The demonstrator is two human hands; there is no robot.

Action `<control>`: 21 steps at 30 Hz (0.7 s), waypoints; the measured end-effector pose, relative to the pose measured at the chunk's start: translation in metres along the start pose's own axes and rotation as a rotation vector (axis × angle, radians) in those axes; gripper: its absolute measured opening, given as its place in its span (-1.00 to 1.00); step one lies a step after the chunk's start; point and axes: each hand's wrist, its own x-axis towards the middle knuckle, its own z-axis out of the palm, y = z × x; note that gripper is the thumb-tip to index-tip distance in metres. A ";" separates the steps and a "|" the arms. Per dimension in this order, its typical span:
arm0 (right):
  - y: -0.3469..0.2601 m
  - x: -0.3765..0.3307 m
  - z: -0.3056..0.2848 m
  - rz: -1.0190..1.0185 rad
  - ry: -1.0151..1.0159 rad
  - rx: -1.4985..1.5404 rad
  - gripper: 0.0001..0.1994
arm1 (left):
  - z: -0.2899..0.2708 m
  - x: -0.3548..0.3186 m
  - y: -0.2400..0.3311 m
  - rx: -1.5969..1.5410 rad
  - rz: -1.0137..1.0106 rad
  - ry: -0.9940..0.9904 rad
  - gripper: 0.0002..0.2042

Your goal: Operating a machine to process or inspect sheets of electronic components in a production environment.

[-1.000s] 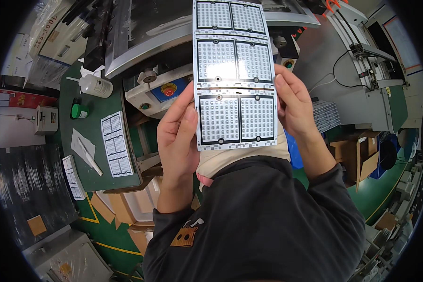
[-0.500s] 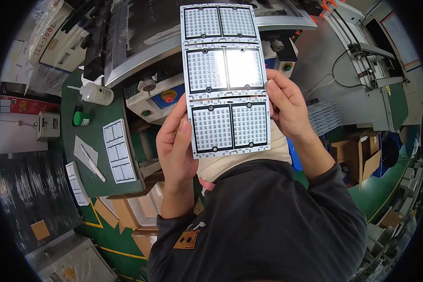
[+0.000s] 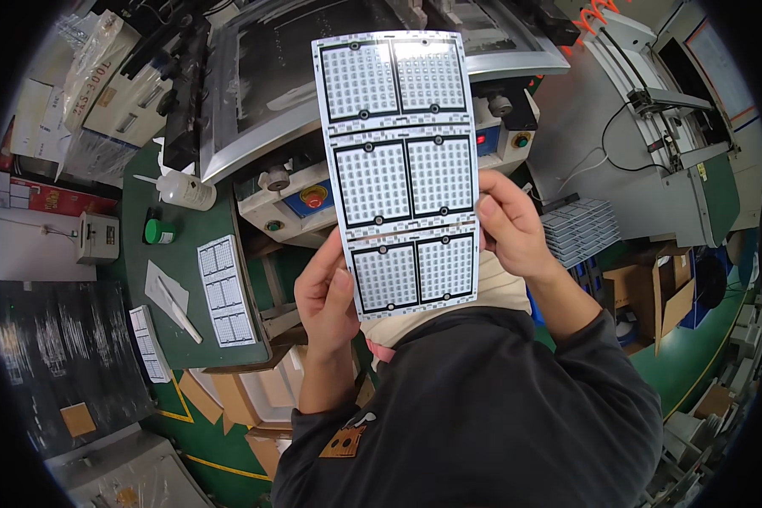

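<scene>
A long white circuit board panel is held up in front of me, its six black-framed grids of small pads facing my eyes. My left hand pinches its left edge low down, thumb on the face and fingers behind. On the right edge, around mid-length, my right hand grips it the same way. Parts of the fingers of both hands are hidden behind the panel. Past its top edge lies the silver-framed screen of a printing machine.
On the green table at left lie a stack of similar panels, a white squeeze bottle, a green-lidded jar and a white tool on paper. A red stop button sits on the machine. Grey racks and cardboard boxes stand at right.
The panel and both hands have come lower in view, and the panel has tilted, so the bright glare on its middle grid is gone. Both hands keep their hold.
</scene>
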 end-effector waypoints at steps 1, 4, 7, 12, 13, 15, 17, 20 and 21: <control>0.001 0.001 -0.001 -0.011 0.000 -0.013 -0.70 | -0.001 0.000 -0.001 -0.011 0.008 -0.012 -0.50; 0.002 0.001 -0.004 -0.013 -0.009 -0.021 -0.68 | -0.001 0.000 -0.001 -0.015 0.011 -0.020 -0.50; 0.002 -0.005 -0.008 -0.006 -0.015 -0.036 -0.68 | 0.002 0.005 -0.004 -0.010 0.000 -0.017 -0.50; 0.012 -0.040 -0.024 0.078 -0.098 0.053 -0.66 | 0.012 0.017 -0.023 -0.023 -0.068 -0.007 -0.49; 0.013 -0.047 -0.030 0.113 -0.142 0.111 -0.65 | 0.016 0.019 -0.029 -0.018 -0.095 -0.005 -0.50; 0.008 -0.063 -0.045 0.104 -0.065 0.077 -0.63 | 0.026 0.024 -0.040 -0.031 -0.130 -0.030 -0.50; -0.003 -0.078 -0.061 0.108 0.043 0.038 -0.57 | 0.041 0.028 -0.047 -0.100 -0.226 -0.135 -0.49; -0.032 -0.098 -0.091 -0.070 0.271 0.040 -0.58 | 0.055 0.037 -0.052 -0.146 -0.287 -0.247 -0.48; -0.043 -0.101 -0.100 -0.142 0.432 0.006 -0.60 | 0.057 0.039 -0.052 -0.144 -0.296 -0.286 -0.47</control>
